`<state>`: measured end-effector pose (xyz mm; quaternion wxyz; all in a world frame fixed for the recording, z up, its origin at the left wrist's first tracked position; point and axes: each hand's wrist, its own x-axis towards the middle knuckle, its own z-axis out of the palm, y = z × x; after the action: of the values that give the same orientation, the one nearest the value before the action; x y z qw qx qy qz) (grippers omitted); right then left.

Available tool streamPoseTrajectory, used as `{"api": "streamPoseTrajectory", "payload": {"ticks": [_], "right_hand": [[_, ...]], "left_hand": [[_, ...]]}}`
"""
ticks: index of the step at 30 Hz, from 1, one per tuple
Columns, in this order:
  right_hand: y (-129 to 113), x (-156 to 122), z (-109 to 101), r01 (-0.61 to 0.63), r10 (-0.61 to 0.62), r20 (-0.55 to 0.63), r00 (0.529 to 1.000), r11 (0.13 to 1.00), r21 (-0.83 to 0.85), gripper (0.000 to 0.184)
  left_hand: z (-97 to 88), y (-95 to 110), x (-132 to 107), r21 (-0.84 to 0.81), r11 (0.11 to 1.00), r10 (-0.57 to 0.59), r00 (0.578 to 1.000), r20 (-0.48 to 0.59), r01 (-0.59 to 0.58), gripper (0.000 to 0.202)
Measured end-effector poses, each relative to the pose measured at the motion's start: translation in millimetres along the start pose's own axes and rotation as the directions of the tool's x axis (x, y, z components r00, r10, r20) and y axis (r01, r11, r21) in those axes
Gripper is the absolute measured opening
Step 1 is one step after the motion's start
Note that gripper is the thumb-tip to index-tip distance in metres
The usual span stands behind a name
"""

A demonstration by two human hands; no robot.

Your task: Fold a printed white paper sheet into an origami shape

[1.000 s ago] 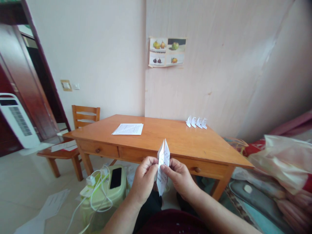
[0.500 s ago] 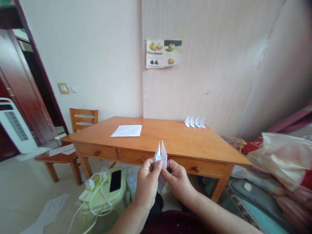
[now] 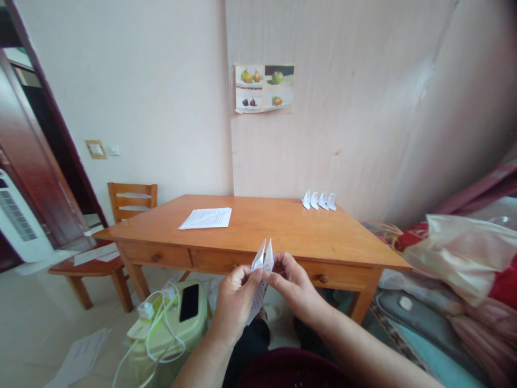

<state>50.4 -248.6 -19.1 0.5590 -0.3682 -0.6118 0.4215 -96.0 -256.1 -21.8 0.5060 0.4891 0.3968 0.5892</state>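
A small folded piece of printed white paper (image 3: 261,265) with two pointed tips is pinched between both my hands, in front of the wooden table (image 3: 283,237). My left hand (image 3: 233,304) grips its left side with thumb and fingers closed. My right hand (image 3: 296,291) pinches its right side. The paper's lower end pokes down between my hands. On the table lie a sheet of printed paper (image 3: 205,218) and a row of several small folded paper figures (image 3: 319,200) near the far edge.
A green stool (image 3: 169,328) with a phone (image 3: 188,303) and white charger cables stands at my left knee. A wooden chair (image 3: 109,253) is left of the table. Loose sheets (image 3: 78,358) lie on the floor. Bedding and a plastic bag (image 3: 464,253) fill the right.
My hands have folded the paper's upper part down so it stands shorter, its two tips now spread apart. The view has shifted slightly to the right.
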Motion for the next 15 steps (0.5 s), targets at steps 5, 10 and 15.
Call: {"api": "streamPoseTrajectory", "payload": {"ticks": [5, 10, 15], "right_hand": [[-8.6, 8.4, -5.3, -0.064, 0.056, 0.051, 0.997, 0.983, 0.172, 0.02], [-6.7, 7.9, -9.7, -0.121, 0.11, 0.064, 0.992, 0.974, 0.193, 0.012], [-5.4, 7.1, -15.1, -0.144, 0.134, 0.073, 0.988, 0.978, 0.149, 0.013]], "left_hand": [[1.8, 4.4, -3.1, 0.116, 0.993, 0.009, 0.999, 0.035, -0.013, 0.036], [0.9, 4.0, -2.9, 0.197, 0.979, 0.046, 0.997, 0.062, -0.057, 0.037], [0.5, 0.9, -2.3, 0.178, 0.983, 0.023, 0.996, 0.09, -0.039, 0.036]]}}
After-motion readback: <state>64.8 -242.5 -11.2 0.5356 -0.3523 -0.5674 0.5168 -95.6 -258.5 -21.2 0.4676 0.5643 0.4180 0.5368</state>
